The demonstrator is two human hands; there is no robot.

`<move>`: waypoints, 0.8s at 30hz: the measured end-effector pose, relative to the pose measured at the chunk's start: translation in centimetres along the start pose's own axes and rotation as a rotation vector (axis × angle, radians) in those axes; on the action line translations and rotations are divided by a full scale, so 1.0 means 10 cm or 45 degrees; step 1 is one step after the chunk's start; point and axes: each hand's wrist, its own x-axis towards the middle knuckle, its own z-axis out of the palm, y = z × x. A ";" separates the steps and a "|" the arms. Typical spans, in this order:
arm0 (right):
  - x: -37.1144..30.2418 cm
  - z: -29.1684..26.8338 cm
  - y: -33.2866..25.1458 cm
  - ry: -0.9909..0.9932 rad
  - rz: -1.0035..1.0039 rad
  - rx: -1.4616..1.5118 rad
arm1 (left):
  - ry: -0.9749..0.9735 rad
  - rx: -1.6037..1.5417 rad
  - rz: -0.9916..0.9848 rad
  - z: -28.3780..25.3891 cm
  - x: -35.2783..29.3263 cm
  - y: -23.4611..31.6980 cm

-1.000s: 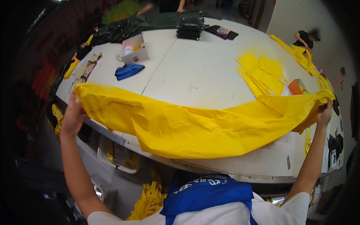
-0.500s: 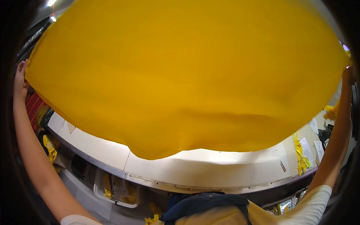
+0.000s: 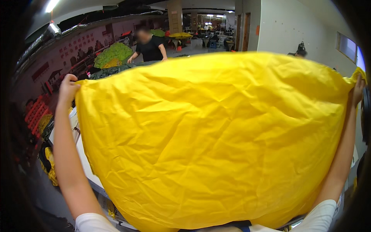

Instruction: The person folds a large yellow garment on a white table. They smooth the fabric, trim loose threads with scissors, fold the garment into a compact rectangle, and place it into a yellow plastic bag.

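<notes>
A large sheet of yellow fabric (image 3: 216, 143) spreads between my raised arms, wrinkled and billowing toward me. Its upper left corner is pinched in my left hand (image 3: 69, 89), fingers closed over the edge. At the far right, my right hand (image 3: 359, 88) grips the opposite upper corner, where the cloth bunches above the fingers. The lower edge hangs close to my body. Most of the worktable (image 3: 85, 152) lies hidden behind the cloth; a pale strip shows at the left.
A person in a black top (image 3: 148, 48) stands beyond the fabric at a surface with dark material. A heap of lime-green fabric (image 3: 114, 55) lies near that person. Red crates (image 3: 36, 116) stand at the left. A white wall (image 3: 293, 27) rises at the right.
The yellow fabric has dropped from overhead, so its top edge and the room behind now show. Its lower part has swung toward me, covering the table. My left hand has moved inward.
</notes>
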 end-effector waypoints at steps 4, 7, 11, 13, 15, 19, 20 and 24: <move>-1.27 1.43 -0.02 -0.604 0.264 0.065 | -0.043 0.194 -0.061 1.69 0.35 -0.26; -2.77 2.13 -0.50 -1.578 0.299 -0.163 | -0.676 -0.097 -0.197 2.81 -0.16 0.25; -3.93 1.60 -0.88 -2.203 0.134 -0.112 | -0.806 0.139 -0.042 3.88 -0.92 -0.39; -4.45 1.09 -1.01 -2.268 0.093 0.043 | -0.738 0.240 -0.107 3.85 -1.46 -1.09; -4.59 0.42 -1.20 -2.313 0.120 0.097 | -0.669 0.242 -0.335 3.46 -2.21 -1.84; -4.84 -0.89 -0.56 -2.279 0.318 0.010 | -0.788 -0.208 -1.406 2.84 -3.54 -1.50; -4.88 -1.14 -0.46 -2.236 0.421 -0.010 | -0.790 -0.372 -1.526 2.76 -3.80 -1.31; -5.37 -2.59 0.42 -2.104 0.583 0.071 | -0.922 -0.336 -1.375 2.96 -4.24 -0.76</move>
